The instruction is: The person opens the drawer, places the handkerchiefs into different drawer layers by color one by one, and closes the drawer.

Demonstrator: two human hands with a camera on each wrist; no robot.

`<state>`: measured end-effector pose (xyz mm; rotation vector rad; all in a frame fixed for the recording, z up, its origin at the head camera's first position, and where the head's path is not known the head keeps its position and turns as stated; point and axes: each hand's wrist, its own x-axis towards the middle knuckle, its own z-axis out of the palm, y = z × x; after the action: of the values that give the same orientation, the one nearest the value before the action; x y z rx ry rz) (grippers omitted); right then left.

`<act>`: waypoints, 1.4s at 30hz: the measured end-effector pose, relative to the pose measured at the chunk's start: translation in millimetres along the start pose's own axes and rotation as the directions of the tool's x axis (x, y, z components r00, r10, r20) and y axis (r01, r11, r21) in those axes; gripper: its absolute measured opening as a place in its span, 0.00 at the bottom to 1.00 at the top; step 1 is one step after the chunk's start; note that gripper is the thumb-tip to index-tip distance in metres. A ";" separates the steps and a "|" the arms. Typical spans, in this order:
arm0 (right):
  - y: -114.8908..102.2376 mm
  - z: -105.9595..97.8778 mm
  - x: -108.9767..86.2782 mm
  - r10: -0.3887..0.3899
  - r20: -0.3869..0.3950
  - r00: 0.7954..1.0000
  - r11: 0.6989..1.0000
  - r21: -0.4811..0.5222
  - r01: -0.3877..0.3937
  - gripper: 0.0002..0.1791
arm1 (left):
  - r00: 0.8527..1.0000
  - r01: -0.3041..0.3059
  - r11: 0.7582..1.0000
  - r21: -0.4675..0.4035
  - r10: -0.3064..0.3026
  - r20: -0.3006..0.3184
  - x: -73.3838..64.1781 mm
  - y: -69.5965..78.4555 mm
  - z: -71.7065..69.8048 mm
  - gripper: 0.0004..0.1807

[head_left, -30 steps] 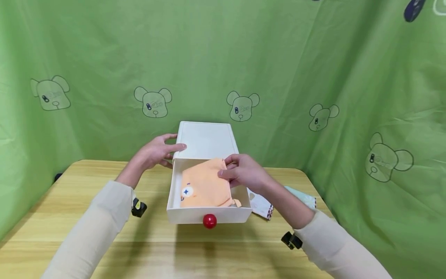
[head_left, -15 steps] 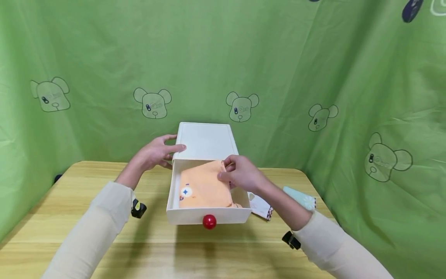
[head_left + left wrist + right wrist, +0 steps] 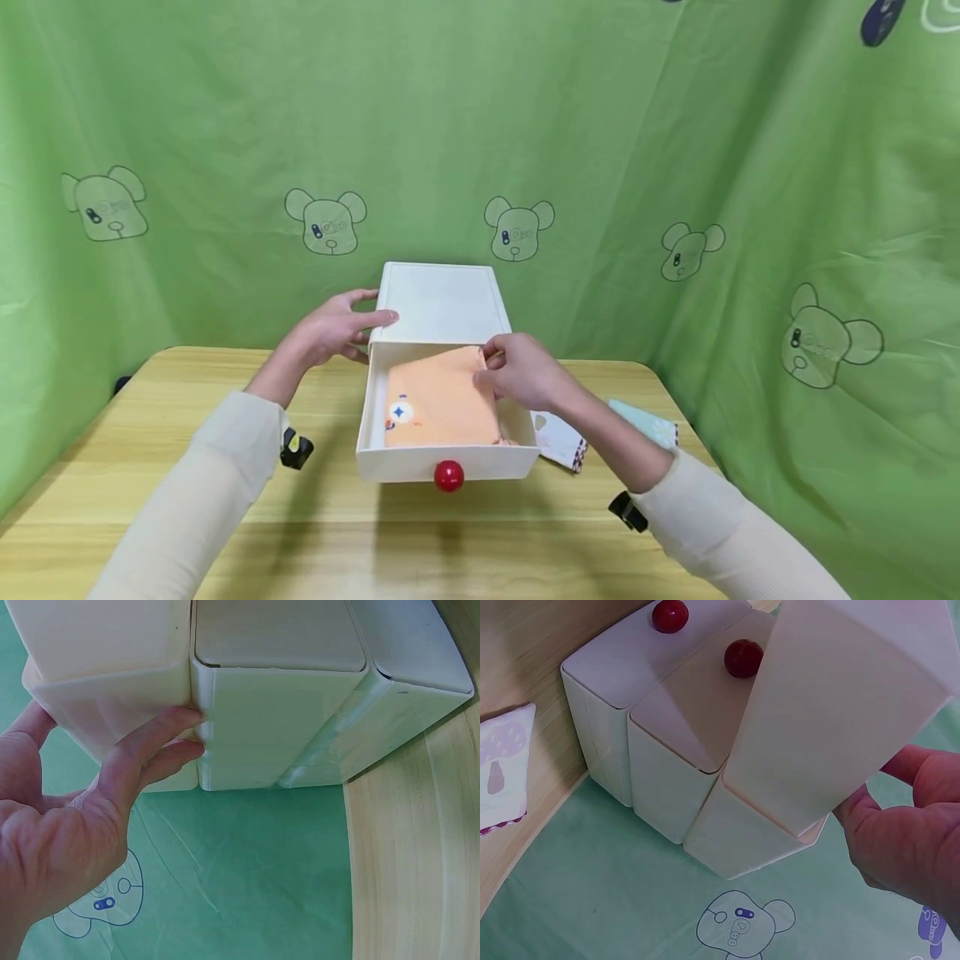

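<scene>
A white drawer unit (image 3: 442,300) stands on the wooden table, its top drawer (image 3: 405,465) pulled out, with a red knob (image 3: 449,476) in front. Inside that drawer lies a folded orange cloth (image 3: 442,400) with a printed face. My right hand (image 3: 532,375) pinches the cloth's far right edge between thumb and fingers. In the right wrist view, the drawer wall hides those fingertips and the cloth. My left hand (image 3: 333,329) rests against the unit's left side, thumb on the top edge. The left wrist view shows its extended fingers (image 3: 154,742) touching the side wall.
Right of the unit lie a white folded cloth (image 3: 558,442) with a checked edge and a mint-green one (image 3: 643,423). Two lower drawers (image 3: 679,712) with red knobs are pushed in. A green curtain (image 3: 450,125) hangs behind and beside the table (image 3: 315,525).
The orange cloth lies flatter in the drawer, and its small flap at the near right corner has dropped inside. My right hand has shifted slightly; my left hand stays in place.
</scene>
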<state>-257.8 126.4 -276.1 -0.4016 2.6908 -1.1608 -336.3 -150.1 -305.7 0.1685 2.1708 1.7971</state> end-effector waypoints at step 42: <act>-14.6 -16.0 -17.5 0.022 0.106 0.994 0.991 -0.130 -0.008 0.31 | 1.000 0.013 1.000 -0.009 -0.013 -0.004 -1.3 0.9 0.8 0.51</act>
<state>-243.0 133.2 -253.5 -0.4496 2.6786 -0.9349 -335.0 -149.5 -304.7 0.1487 2.1617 1.8014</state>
